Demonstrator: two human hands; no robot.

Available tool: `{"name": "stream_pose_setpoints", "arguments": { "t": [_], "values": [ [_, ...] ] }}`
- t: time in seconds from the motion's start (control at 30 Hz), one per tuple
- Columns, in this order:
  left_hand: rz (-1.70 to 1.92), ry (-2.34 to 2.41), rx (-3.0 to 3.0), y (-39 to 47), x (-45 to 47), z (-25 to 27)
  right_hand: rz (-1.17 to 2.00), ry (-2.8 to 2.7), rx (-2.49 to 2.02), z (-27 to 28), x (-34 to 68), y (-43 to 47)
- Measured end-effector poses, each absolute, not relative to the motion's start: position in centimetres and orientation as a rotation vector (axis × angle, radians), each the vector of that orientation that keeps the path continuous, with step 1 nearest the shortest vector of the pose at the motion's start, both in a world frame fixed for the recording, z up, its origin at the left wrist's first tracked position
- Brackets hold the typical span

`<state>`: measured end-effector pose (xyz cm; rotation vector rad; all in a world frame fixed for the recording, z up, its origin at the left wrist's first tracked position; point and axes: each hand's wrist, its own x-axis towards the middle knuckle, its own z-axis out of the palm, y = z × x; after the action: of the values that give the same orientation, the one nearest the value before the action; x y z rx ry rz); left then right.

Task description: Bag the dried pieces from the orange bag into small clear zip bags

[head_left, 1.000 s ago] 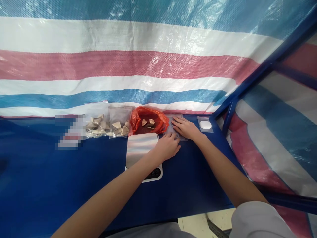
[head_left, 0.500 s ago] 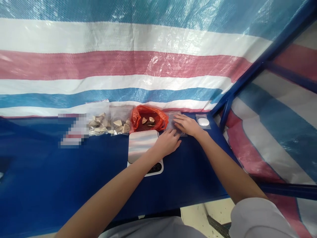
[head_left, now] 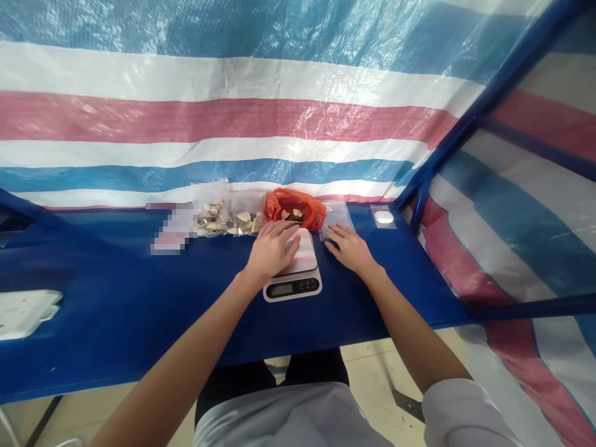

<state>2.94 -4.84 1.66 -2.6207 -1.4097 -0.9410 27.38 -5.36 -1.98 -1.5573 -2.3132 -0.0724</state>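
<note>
My left hand [head_left: 272,248] is over the left part of a white digital kitchen scale [head_left: 305,256], fingers stretched forward and holding nothing; whether it touches the plate I cannot tell. My right hand [head_left: 350,248] lies with its fingers spread at the near edge of a clear plastic bag [head_left: 338,216]. Behind the scale stands an open red plastic bag [head_left: 317,214] with a few pale, dark-edged pieces [head_left: 297,214] inside. Left of it are two clear bags of pale wedge-shaped pieces, one bag [head_left: 250,220] beside the scale and another bag [head_left: 213,214] farther left.
A small clear bag with a white round object [head_left: 383,217] lies at the table's back right. A blurred-out item [head_left: 171,230] is at the left, and a white power strip [head_left: 28,313] at the far left. Striped sheeting [head_left: 233,118] hangs behind; a blue frame post [head_left: 447,152] rises on the right.
My left hand has moved left, from beside the clear bag to over the scale. My right hand has drawn back toward the clear bag's near edge. The view has shifted, showing the power strip.
</note>
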Motion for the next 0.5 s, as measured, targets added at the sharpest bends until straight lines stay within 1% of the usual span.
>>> {"name": "stream_pose_setpoints", "arguments": {
  "t": [0.1,0.23,0.5],
  "values": [
    [-0.947,-1.539,-2.533,-5.4,-0.6,0.8,-0.087,-2.264,-1.587,-2.9,26.1,-6.1],
    [-0.87,-1.677,-2.47,-6.2,-4.3,-0.8,-0.1,-2.201,-1.593,-4.1,25.3,-6.5],
    [-0.596,-1.692,-2.517,-7.4,-6.1,-3.1,-0.028,-2.225,-1.631,-4.5,25.2,-6.9]
  ]
}}
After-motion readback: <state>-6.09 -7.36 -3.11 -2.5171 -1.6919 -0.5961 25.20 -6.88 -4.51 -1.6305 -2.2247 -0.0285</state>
